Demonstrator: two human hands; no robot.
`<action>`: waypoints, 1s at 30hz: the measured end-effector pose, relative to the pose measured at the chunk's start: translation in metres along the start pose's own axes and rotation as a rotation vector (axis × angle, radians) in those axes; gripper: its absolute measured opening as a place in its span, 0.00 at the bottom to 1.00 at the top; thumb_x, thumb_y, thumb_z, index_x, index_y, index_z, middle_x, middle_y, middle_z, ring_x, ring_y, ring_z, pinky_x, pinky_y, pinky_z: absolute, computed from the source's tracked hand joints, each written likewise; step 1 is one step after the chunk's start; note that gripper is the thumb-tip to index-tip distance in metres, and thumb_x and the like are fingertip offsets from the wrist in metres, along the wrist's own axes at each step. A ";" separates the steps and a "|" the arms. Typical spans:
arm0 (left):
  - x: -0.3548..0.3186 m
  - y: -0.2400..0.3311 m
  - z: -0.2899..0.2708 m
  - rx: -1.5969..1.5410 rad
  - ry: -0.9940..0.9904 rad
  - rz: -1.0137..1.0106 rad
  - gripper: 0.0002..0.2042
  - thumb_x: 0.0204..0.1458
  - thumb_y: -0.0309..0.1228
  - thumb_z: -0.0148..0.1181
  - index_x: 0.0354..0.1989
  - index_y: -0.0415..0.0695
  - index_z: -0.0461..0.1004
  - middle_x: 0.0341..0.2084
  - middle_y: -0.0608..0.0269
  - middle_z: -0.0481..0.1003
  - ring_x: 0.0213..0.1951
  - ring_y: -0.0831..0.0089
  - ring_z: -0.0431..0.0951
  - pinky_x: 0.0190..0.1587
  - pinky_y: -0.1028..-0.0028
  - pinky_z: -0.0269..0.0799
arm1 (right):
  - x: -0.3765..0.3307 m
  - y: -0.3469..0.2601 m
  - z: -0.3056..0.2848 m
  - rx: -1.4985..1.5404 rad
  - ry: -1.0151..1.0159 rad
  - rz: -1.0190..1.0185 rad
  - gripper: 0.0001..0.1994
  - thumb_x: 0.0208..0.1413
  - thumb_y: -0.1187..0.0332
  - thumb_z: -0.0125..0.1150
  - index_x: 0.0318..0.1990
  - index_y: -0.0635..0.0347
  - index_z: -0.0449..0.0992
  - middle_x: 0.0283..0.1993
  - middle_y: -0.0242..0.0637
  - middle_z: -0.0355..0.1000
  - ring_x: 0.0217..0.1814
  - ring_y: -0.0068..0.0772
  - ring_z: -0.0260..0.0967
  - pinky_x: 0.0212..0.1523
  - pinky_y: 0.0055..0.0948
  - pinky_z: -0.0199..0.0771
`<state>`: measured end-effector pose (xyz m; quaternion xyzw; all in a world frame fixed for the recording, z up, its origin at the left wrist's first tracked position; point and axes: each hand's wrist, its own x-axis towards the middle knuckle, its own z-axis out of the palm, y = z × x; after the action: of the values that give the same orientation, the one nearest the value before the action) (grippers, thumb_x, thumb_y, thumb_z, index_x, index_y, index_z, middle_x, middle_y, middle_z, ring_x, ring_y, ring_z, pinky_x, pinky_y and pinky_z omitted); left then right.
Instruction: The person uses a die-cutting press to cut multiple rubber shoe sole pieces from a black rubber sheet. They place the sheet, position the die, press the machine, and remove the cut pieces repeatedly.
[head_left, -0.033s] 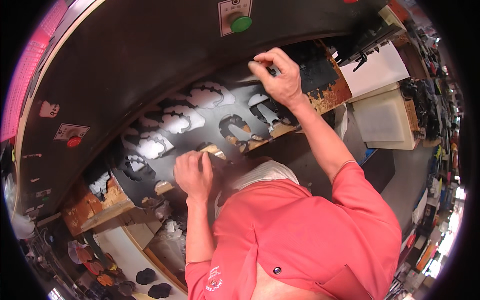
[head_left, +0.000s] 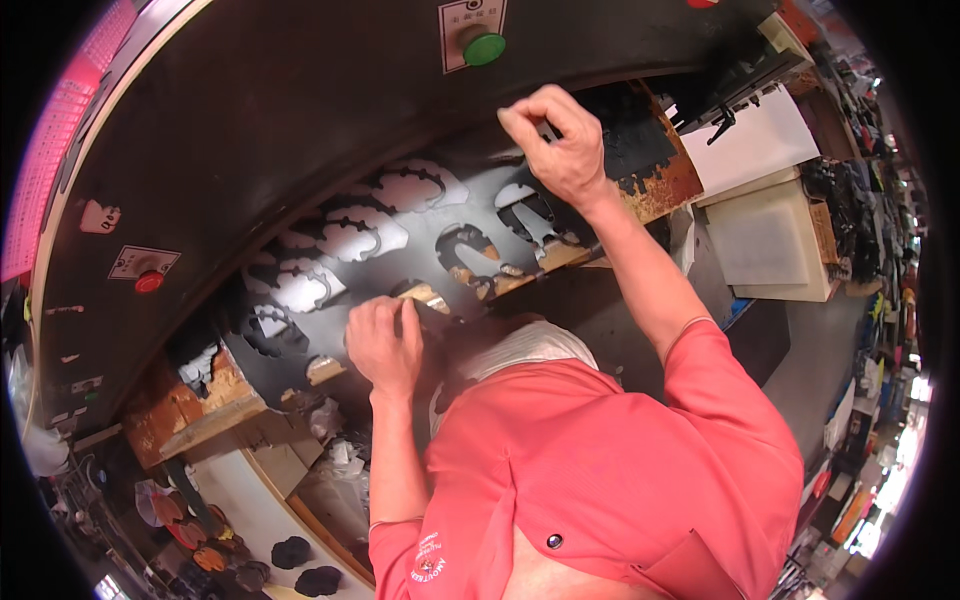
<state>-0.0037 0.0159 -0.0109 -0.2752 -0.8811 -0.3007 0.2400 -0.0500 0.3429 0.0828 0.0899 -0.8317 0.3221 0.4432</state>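
Observation:
A black sheet point(head_left: 440, 215) full of shoe-part-shaped cut-outs lies on a worn wooden cutting board point(head_left: 215, 405) under a dark machine head. My left hand point(head_left: 385, 340) rests on the sheet's near edge, fingers curled together and pressing it down beside a cut-out. My right hand point(head_left: 555, 140) is stretched to the far side, fingertips pinched on a small dark piece at the sheet's far edge; what exactly it pinches is too small to tell. My red shirt point(head_left: 600, 470) fills the lower middle.
The machine's dark curved front carries a green button point(head_left: 484, 47) and a red button point(head_left: 149, 282). Pale blocks point(head_left: 765, 240) and a white sheet point(head_left: 755, 140) lie to the right. Dark cut pieces point(head_left: 305, 565) sit at the lower left, with cluttered shelves along the right rim.

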 end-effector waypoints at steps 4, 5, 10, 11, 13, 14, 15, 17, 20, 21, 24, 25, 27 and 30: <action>0.001 0.003 0.000 -0.001 0.029 0.001 0.08 0.56 0.27 0.70 0.36 0.46 0.74 0.35 0.63 0.78 0.38 0.57 0.78 0.41 0.59 0.72 | 0.031 -0.007 0.009 0.029 0.004 -0.173 0.04 0.59 0.76 0.70 0.36 0.64 0.79 0.31 0.38 0.75 0.30 0.36 0.73 0.34 0.32 0.73; 0.003 0.004 0.000 -0.006 0.045 0.010 0.08 0.56 0.27 0.70 0.35 0.45 0.74 0.34 0.62 0.78 0.38 0.57 0.78 0.41 0.59 0.72 | 0.027 -0.009 0.006 -0.010 -0.013 -0.153 0.04 0.60 0.75 0.70 0.36 0.64 0.79 0.31 0.39 0.74 0.30 0.38 0.73 0.33 0.33 0.73; 0.001 0.007 0.000 0.026 0.071 0.000 0.08 0.57 0.28 0.70 0.31 0.44 0.75 0.31 0.62 0.77 0.34 0.57 0.77 0.39 0.59 0.71 | -0.070 -0.023 -0.023 -0.034 -0.139 0.147 0.06 0.59 0.72 0.70 0.32 0.63 0.80 0.27 0.39 0.73 0.26 0.38 0.72 0.29 0.34 0.71; -0.001 0.011 0.000 0.024 0.074 -0.003 0.08 0.57 0.28 0.70 0.31 0.44 0.75 0.31 0.62 0.77 0.34 0.57 0.77 0.39 0.59 0.71 | -0.088 -0.027 -0.026 -0.044 -0.160 0.301 0.06 0.59 0.72 0.70 0.31 0.63 0.80 0.27 0.39 0.73 0.26 0.39 0.72 0.29 0.35 0.71; -0.001 0.012 0.001 0.022 0.077 -0.001 0.08 0.57 0.28 0.70 0.31 0.44 0.75 0.31 0.61 0.77 0.34 0.57 0.76 0.39 0.59 0.71 | -0.111 -0.026 -0.023 -0.119 -0.143 -0.027 0.06 0.58 0.73 0.70 0.31 0.62 0.80 0.27 0.39 0.73 0.26 0.41 0.73 0.29 0.37 0.72; 0.000 0.012 0.001 0.037 0.076 -0.005 0.08 0.57 0.28 0.70 0.31 0.44 0.75 0.31 0.61 0.77 0.34 0.57 0.76 0.39 0.59 0.71 | -0.119 -0.027 -0.021 -0.156 -0.260 0.127 0.07 0.59 0.69 0.70 0.31 0.60 0.80 0.29 0.40 0.76 0.31 0.48 0.77 0.33 0.43 0.76; 0.001 0.012 0.001 0.044 0.067 -0.006 0.08 0.57 0.28 0.70 0.31 0.43 0.75 0.30 0.61 0.77 0.34 0.57 0.76 0.39 0.59 0.71 | -0.123 -0.026 -0.019 -0.148 -0.268 0.186 0.07 0.59 0.68 0.69 0.31 0.59 0.80 0.29 0.40 0.76 0.31 0.49 0.77 0.33 0.43 0.76; 0.002 0.011 0.002 0.047 0.079 0.004 0.08 0.57 0.29 0.70 0.31 0.43 0.75 0.30 0.61 0.77 0.34 0.56 0.76 0.39 0.59 0.71 | -0.122 -0.022 -0.015 -0.123 -0.269 0.259 0.07 0.59 0.68 0.69 0.31 0.58 0.81 0.29 0.40 0.76 0.32 0.49 0.77 0.33 0.43 0.76; 0.001 0.008 0.002 0.044 0.086 0.007 0.09 0.57 0.29 0.70 0.31 0.43 0.75 0.30 0.60 0.77 0.35 0.56 0.76 0.40 0.59 0.72 | -0.120 -0.020 -0.012 -0.126 -0.257 0.212 0.06 0.59 0.70 0.69 0.31 0.60 0.81 0.27 0.40 0.74 0.27 0.44 0.75 0.29 0.40 0.73; 0.001 0.007 0.002 0.046 0.080 0.004 0.09 0.57 0.29 0.70 0.31 0.43 0.75 0.31 0.60 0.77 0.35 0.56 0.76 0.40 0.59 0.72 | -0.120 -0.020 -0.012 -0.129 -0.236 0.187 0.06 0.59 0.71 0.69 0.31 0.61 0.81 0.26 0.39 0.73 0.25 0.41 0.74 0.27 0.38 0.71; -0.001 0.005 0.001 0.050 0.063 -0.002 0.09 0.58 0.30 0.70 0.31 0.43 0.75 0.32 0.60 0.77 0.36 0.55 0.76 0.41 0.58 0.72 | -0.122 -0.021 -0.011 -0.144 -0.235 0.189 0.06 0.59 0.71 0.70 0.31 0.61 0.81 0.26 0.39 0.74 0.25 0.41 0.74 0.27 0.38 0.71; -0.001 0.006 0.002 0.043 0.047 -0.005 0.09 0.58 0.30 0.70 0.31 0.43 0.75 0.32 0.60 0.77 0.37 0.55 0.76 0.41 0.58 0.72 | -0.123 -0.020 -0.011 -0.138 -0.236 0.186 0.06 0.58 0.71 0.70 0.32 0.61 0.81 0.26 0.39 0.74 0.25 0.42 0.74 0.27 0.38 0.71; -0.001 0.006 0.000 0.067 0.017 -0.042 0.10 0.59 0.31 0.70 0.30 0.42 0.75 0.33 0.59 0.77 0.38 0.54 0.77 0.42 0.56 0.72 | -0.124 -0.019 -0.011 -0.124 -0.233 0.194 0.05 0.58 0.71 0.70 0.32 0.62 0.82 0.27 0.40 0.74 0.25 0.42 0.73 0.28 0.37 0.71; -0.001 0.007 -0.002 0.030 0.000 -0.056 0.10 0.58 0.31 0.70 0.29 0.42 0.75 0.33 0.59 0.78 0.39 0.54 0.78 0.43 0.57 0.71 | -0.125 -0.016 -0.013 -0.087 -0.257 0.220 0.06 0.58 0.71 0.70 0.33 0.62 0.81 0.26 0.39 0.73 0.23 0.39 0.71 0.27 0.36 0.69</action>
<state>0.0021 0.0184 -0.0075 -0.2469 -0.8928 -0.2939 0.2358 0.0403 0.3215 -0.0041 0.0197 -0.8996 0.3182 0.2986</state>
